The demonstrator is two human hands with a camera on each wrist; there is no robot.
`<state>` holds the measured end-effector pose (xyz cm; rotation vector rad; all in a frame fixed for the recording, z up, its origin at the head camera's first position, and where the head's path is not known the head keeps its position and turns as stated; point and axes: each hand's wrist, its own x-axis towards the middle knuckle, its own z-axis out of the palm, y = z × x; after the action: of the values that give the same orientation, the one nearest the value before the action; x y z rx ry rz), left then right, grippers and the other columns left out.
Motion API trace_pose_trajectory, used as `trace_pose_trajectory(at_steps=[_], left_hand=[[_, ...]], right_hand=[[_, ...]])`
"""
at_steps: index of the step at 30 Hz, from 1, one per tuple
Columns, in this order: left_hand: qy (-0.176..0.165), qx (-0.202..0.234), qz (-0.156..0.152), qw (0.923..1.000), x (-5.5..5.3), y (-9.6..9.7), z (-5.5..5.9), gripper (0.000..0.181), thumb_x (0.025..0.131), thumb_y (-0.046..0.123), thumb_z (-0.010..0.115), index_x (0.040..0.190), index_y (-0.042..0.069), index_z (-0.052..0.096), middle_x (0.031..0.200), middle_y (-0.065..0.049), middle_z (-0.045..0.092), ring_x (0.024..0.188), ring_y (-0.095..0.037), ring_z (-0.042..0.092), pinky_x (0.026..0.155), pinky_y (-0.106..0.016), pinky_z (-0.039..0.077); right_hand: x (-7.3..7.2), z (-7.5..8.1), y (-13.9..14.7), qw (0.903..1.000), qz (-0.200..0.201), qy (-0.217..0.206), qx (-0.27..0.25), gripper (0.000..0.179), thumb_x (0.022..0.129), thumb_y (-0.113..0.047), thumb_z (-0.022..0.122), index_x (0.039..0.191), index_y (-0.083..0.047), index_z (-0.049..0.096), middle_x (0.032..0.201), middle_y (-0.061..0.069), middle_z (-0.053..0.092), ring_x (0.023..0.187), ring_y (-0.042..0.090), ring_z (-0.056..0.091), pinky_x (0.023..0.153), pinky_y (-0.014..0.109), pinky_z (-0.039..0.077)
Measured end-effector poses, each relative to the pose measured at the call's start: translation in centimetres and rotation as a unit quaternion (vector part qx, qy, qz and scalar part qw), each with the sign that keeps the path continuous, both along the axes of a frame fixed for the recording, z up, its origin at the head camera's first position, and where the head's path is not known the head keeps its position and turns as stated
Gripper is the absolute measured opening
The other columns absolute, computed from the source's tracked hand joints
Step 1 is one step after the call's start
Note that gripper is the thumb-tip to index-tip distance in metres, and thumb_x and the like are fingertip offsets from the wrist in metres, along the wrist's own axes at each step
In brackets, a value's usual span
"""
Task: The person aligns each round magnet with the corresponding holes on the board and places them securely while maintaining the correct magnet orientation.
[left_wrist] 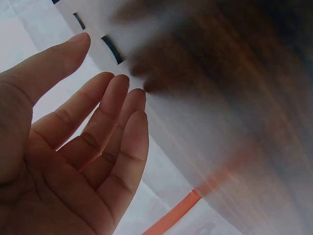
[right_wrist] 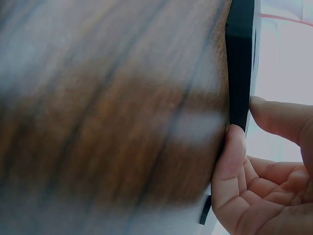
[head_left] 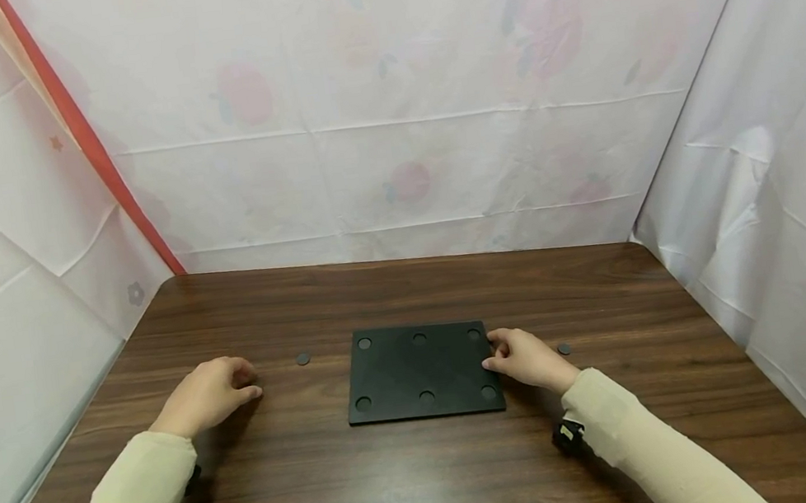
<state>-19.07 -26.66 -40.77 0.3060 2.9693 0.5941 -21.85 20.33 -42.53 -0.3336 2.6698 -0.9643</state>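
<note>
A flat black board (head_left: 416, 370) with round recesses along its far and near edges lies mid-table. My right hand (head_left: 527, 358) holds its right edge. In the right wrist view the thumb lies against the board's (right_wrist: 240, 63) top face and a fingertip meets its side at the tabletop. My left hand (head_left: 210, 394) hovers over the table left of the board, its fingers gently bent, and nothing is between them in the left wrist view. A small dark disc (head_left: 302, 359) lies between the left hand and the board. Another dark disc (head_left: 563, 349) lies just right of the right hand.
The brown wood-grain table (head_left: 430, 489) reaches back to a pale printed curtain (head_left: 386, 104). White cloth also hangs along both sides, with a red strip (head_left: 92, 146) at the back left corner. A dark wrist device (head_left: 568, 434) is on the right sleeve.
</note>
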Motion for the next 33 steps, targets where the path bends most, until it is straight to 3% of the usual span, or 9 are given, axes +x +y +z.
trace_pose_trajectory(at_steps=[8, 19, 33], left_hand=[[-0.007, -0.007, 0.0, 1.0, 0.05, 0.12, -0.11, 0.029, 0.086, 0.02, 0.075, 0.106, 0.0, 0.069, 0.096, -0.011, 0.071, 0.089, -0.028, 0.067, 0.075, -0.05, 0.054], [0.009, -0.011, -0.003, 0.9999, -0.1, -0.07, -0.86, 0.019, 0.085, 0.016, 0.074, 0.099, 0.003, 0.071, 0.088, -0.003, 0.07, 0.081, -0.019, 0.065, 0.072, -0.045, 0.054], [0.009, -0.012, -0.001, 0.9999, -0.04, -0.18, -0.63, 0.017, 0.085, 0.015, 0.074, 0.096, 0.003, 0.07, 0.087, -0.005, 0.07, 0.08, -0.021, 0.066, 0.07, -0.045, 0.054]], right_hand=[[-0.05, -0.09, 0.07, 1.0, -0.001, 0.003, -0.001, 0.057, 0.093, -0.018, 0.067, 0.142, 0.004, 0.046, 0.069, 0.002, 0.056, 0.054, 0.013, 0.042, 0.053, 0.027, 0.037], [-0.09, -0.15, 0.07, 1.0, 0.001, 0.005, -0.001, 0.057, 0.093, -0.017, 0.067, 0.141, 0.004, 0.046, 0.07, 0.002, 0.057, 0.055, 0.012, 0.043, 0.054, 0.027, 0.037], [-0.06, -0.09, 0.14, 0.9999, -0.002, 0.009, 0.003, 0.056, 0.093, -0.018, 0.068, 0.141, 0.004, 0.047, 0.072, 0.002, 0.057, 0.056, 0.013, 0.045, 0.054, 0.026, 0.037]])
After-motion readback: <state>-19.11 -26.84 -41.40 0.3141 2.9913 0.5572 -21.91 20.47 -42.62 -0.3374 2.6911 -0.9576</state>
